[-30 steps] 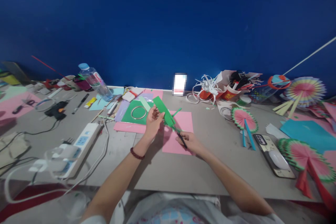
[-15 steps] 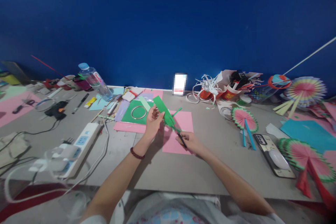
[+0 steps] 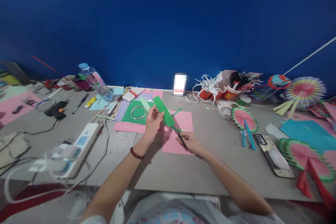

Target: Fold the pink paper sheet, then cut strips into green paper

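Observation:
My left hand [image 3: 154, 119] pinches a folded strip of green paper [image 3: 160, 105], holding it raised and slanted over the table. From the lower right, my right hand [image 3: 191, 141] grips what look like black-handled scissors [image 3: 181, 140]; their blades lie at the lower end of the green paper and are hard to make out. A thin green offcut [image 3: 177, 112] sticks out beyond the strip. Beneath both hands lies a pink sheet [image 3: 170, 146]. Just left of my left hand, a metal ring [image 3: 138, 112] rests on a packet of green paper [image 3: 127, 114].
A power strip [image 3: 82, 143] with white cables is at the left, near a glue gun [image 3: 56, 110] and a plastic bottle [image 3: 97, 82]. A phone [image 3: 180, 84] leans on the blue wall. To the right are cups [image 3: 231, 91], paper fans [image 3: 245, 119] and a mouse [image 3: 278, 159] on another phone [image 3: 262, 143].
Almost nothing differs. Both hands keep their places on the green paper and the scissors, with at most a slight shift of the right hand.

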